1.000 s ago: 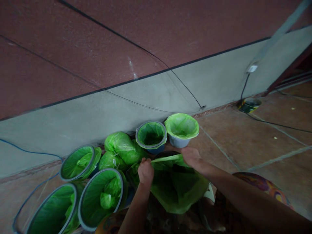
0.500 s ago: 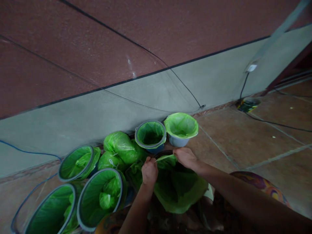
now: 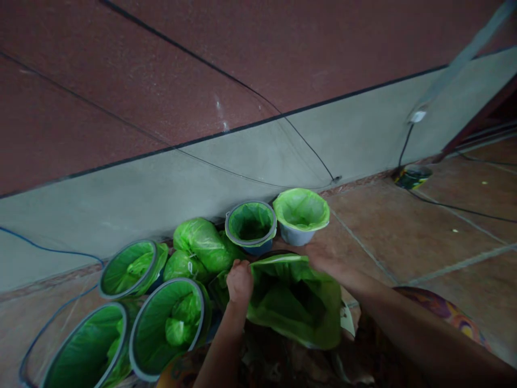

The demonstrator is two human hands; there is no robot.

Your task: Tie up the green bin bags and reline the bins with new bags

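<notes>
Tiled floor (image 3: 404, 226) meets a grey wall (image 3: 161, 188) where lined buckets (image 3: 250, 223) stand. I see the left hand (image 3: 239, 280) fisted on the bag (image 3: 294, 302) rim and the right hand (image 3: 323, 257) pinching the far edge. Pulled apart, they hold its mouth open, just in front of the buckets.

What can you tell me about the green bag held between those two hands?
The green bag is thin, shiny, slightly see-through plastic, crumpled and creased. Its mouth is stretched wide open, facing up, dark inside. The left hand grips the rim at one side; the right hand holds the opposite edge. It sits low, beside green-lined buckets.
</notes>
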